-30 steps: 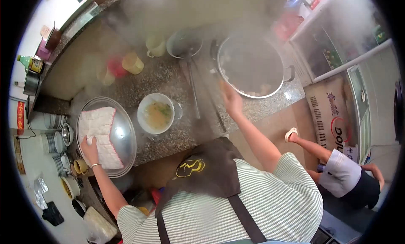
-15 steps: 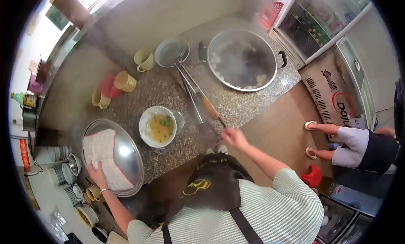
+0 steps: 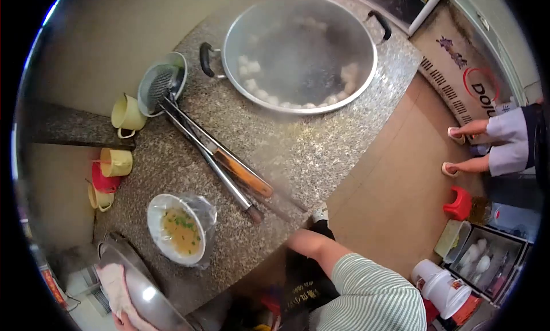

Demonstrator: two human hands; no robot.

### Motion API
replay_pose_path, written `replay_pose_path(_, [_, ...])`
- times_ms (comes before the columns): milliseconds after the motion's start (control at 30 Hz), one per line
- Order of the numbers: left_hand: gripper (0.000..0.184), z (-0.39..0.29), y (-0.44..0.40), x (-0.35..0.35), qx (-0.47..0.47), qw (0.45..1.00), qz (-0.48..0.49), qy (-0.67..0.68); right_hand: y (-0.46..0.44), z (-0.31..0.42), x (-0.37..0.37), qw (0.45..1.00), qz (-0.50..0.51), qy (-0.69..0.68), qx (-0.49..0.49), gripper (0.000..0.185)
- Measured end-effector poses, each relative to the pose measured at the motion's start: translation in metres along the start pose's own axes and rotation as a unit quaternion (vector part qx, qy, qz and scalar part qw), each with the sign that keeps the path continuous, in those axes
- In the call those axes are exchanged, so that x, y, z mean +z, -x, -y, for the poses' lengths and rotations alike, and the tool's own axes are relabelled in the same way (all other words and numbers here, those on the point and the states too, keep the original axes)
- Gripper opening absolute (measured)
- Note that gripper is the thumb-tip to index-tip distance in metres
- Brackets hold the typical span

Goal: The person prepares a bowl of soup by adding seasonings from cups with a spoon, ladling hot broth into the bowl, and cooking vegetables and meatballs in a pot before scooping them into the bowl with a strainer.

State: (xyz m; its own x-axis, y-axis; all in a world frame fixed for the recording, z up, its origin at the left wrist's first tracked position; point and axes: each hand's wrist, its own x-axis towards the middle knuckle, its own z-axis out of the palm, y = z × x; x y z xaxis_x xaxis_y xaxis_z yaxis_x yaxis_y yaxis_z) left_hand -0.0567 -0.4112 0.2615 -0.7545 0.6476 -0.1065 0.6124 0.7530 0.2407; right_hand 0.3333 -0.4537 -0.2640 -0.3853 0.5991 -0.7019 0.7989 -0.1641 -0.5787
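Observation:
At the lower left, my left hand (image 3: 122,322) grips a white towel (image 3: 116,288) with a pink edge, which lies over a large metal lid (image 3: 137,274). Only a few of its fingers show. My right forearm (image 3: 315,245) reaches to the counter's front edge, where the hand is hidden. Nearby lie a wooden-handled utensil (image 3: 243,173) and a metal-handled one (image 3: 226,185), their heads resting in a bowl with a mesh strainer (image 3: 160,93). Between the lid and these handles stands a white bowl (image 3: 154,239) lined with clear plastic, holding broth with chopped greens.
A wide steaming pot (image 3: 298,110) with white lumps floating inside sits at the back of the granite counter (image 3: 321,159). Yellow mugs (image 3: 129,114) and a red cup (image 3: 105,181) line the left. Another person's legs (image 3: 475,159), a red stool (image 3: 458,204) and white buckets (image 3: 444,294) are on the right.
The view has shifted closer to the counter. My right hand, seen earlier by the long handle's end, has gone out of sight. My left hand still holds the towel on the lid.

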Motion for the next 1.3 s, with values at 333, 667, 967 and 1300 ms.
replay_pose_path(333, [0.061, 0.043, -0.034, 0.013, 0.048, 0.989, -0.025, -0.14, -0.041, -0.026, 0.094, 0.993, 0.003, -0.092, 0.077, 0.012])
replay_pose_path(667, [0.045, -0.001, -0.005, 0.025, 0.012, 0.998, 0.039, 0.037, -0.022, -0.029, 0.073, 0.974, -0.055, -0.173, 0.132, 0.011])
replay_pose_path(967, [0.038, 0.064, -0.065, 0.022, 0.151, 0.975, -0.002, 0.163, 0.001, 0.004, 0.011, 0.906, -0.147, -0.382, 0.107, 0.01])
replay_pose_path(1300, [0.029, 0.055, -0.079, 0.017, 0.16, 0.958, 0.053, 0.233, 0.242, 0.029, -0.045, 0.562, -0.052, -0.825, 0.001, 0.009])
